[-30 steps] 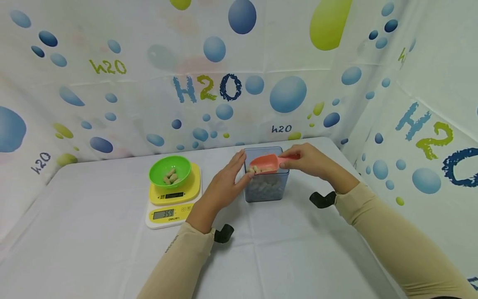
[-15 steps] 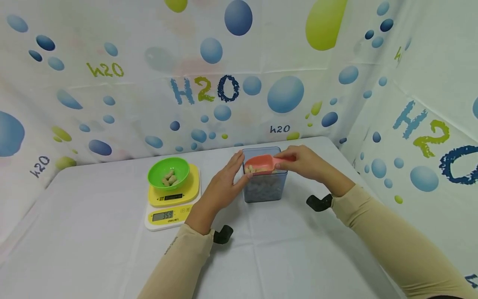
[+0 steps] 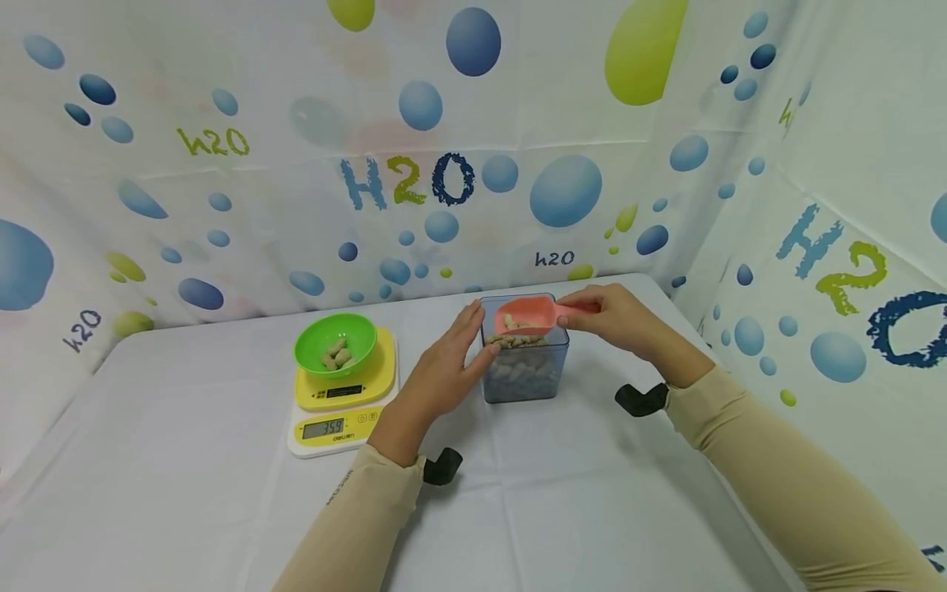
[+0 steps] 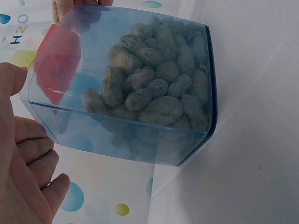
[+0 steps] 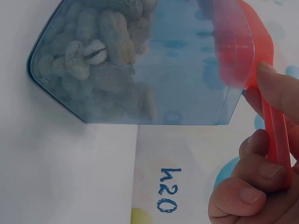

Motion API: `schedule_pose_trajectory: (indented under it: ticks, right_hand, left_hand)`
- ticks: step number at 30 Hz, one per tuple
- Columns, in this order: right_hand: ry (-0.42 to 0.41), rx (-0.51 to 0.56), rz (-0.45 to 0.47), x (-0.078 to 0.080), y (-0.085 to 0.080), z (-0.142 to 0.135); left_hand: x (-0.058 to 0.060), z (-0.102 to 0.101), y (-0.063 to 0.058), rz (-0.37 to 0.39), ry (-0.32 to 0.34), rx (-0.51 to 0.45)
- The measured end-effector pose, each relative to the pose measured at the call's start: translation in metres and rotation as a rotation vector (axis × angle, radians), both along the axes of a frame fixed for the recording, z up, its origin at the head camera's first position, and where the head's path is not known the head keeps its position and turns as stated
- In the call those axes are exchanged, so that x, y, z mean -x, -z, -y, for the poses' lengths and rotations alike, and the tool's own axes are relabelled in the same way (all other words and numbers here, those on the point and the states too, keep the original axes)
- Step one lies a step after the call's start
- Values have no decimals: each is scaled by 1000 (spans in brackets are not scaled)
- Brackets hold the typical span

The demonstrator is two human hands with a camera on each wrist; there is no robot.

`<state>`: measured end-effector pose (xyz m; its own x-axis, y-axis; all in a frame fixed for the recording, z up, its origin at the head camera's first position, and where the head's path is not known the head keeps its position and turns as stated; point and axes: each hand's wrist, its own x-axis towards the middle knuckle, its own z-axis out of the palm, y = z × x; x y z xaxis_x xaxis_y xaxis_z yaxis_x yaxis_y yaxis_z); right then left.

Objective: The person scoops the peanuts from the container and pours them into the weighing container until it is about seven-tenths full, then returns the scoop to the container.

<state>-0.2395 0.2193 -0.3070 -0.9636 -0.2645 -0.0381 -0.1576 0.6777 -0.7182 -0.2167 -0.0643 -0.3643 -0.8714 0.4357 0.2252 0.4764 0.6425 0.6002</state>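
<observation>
A clear blue plastic container (image 3: 524, 382), part filled with unshelled peanuts (image 4: 154, 93), stands on the table. My left hand (image 3: 442, 370) touches its left side, fingers straight and thumb near the front rim. In my right hand (image 3: 610, 322) I grip the handle of a pink-red scoop (image 3: 534, 316), thumb on top, as the right wrist view shows. The scoop's bowl is at the container's mouth, above the heap, with a few peanuts in it. Through the container wall, the left wrist view shows the scoop (image 4: 58, 63) near the rim.
Left of the container, a yellow and white kitchen scale (image 3: 348, 423) bears a green bowl (image 3: 353, 327) holding several peanuts. A white cloth (image 3: 185, 460) covers the table. Behind and to the right hangs a white curtain (image 3: 296, 271) printed with bubbles.
My right hand has lifted the scoop and shifted it slightly right, so the peanut heap below now shows in the container. My left hand stays against the container's side.
</observation>
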Motion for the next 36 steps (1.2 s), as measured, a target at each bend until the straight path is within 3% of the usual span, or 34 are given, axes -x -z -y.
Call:
schedule_pose_trajectory:
  ticks: [15,27,36]
  right_hand:
    - [-27,-25,-68,2,-9,11]
    - [-72,0,-137,10,-25,48]
    - [-123,42,-145,11,-28,99]
  left_hand:
    - [-7,20,-12,28,-69,51]
    - [-17,85,-26,14,-162,100]
    - [-22,133,-23,36,-286,124]
